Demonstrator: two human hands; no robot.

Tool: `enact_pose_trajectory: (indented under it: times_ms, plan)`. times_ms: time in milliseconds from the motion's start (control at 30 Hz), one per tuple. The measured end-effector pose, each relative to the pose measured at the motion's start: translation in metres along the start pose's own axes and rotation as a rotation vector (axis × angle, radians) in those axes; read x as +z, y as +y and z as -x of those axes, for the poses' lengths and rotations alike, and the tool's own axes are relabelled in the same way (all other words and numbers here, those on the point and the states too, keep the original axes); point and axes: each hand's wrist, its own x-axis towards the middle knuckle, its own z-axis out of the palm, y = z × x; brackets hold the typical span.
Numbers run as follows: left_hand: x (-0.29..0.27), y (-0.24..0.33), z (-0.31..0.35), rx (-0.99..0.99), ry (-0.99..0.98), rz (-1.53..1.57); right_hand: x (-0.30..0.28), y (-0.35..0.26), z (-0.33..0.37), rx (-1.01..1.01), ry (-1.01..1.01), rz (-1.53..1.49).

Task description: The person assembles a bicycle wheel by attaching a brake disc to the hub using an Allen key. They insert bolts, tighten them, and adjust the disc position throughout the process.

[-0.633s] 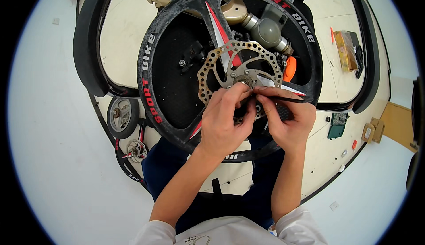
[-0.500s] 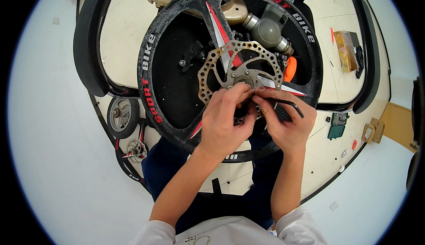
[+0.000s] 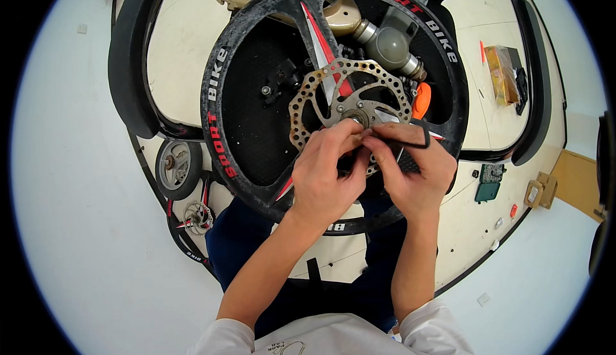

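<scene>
A black spoked wheel [image 3: 212,108] with red and white accents lies flat before me. A drilled metal brake rotor [image 3: 300,112], brownish in places, sits at its hub [image 3: 355,117]. My left hand [image 3: 324,178] is closed in a pinch just below the hub; what its fingertips grip is hidden. Beside it, my right hand [image 3: 417,178] is closed on a black L-shaped hex key [image 3: 410,144]. The key's bent end sticks out past the fingers on the right, and its other end disappears between both hands' fingertips.
Under the wheel is a dark chair seat with grey-and-tan metal parts [image 3: 390,48], black clamp-like parts [image 3: 280,82] and an orange object [image 3: 421,101]. Chair armrests [image 3: 131,53] flank it. On the floor are a smaller wheel [image 3: 178,169], another rotor [image 3: 197,218] and cardboard boxes [image 3: 540,189].
The hex key has turned in my right fingers: its bent end pointed down to the right and now points up. Both hands stay at nearly the same place by the hub.
</scene>
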Motion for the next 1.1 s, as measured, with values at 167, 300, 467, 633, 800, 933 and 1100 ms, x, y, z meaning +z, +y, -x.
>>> enact_pose_trajectory:
  times_ms: [167,300,467,633,800,933,1100]
  plan:
    - [0.003,0.000,0.000,-0.022,0.030,0.032,-0.003,-0.007,-0.003,0.016,-0.044,-0.093]
    - [0.001,0.002,0.000,-0.057,0.001,0.051,-0.005,-0.002,0.001,0.046,-0.030,-0.095]
    - [-0.001,0.001,0.000,-0.005,-0.013,0.016,-0.005,-0.001,0.003,0.068,-0.030,-0.052]
    - [-0.002,0.001,0.001,0.021,-0.021,0.011,-0.003,0.002,0.005,0.145,0.037,-0.102]
    - [-0.005,0.001,-0.003,0.114,-0.044,-0.027,-0.005,0.003,0.004,0.263,0.118,-0.179]
    - [-0.004,0.001,-0.005,0.145,-0.051,-0.044,-0.010,0.002,0.003,0.332,0.143,-0.212]
    - [-0.001,0.001,-0.003,0.096,-0.018,0.010,-0.013,0.000,0.002,0.391,0.132,-0.246]
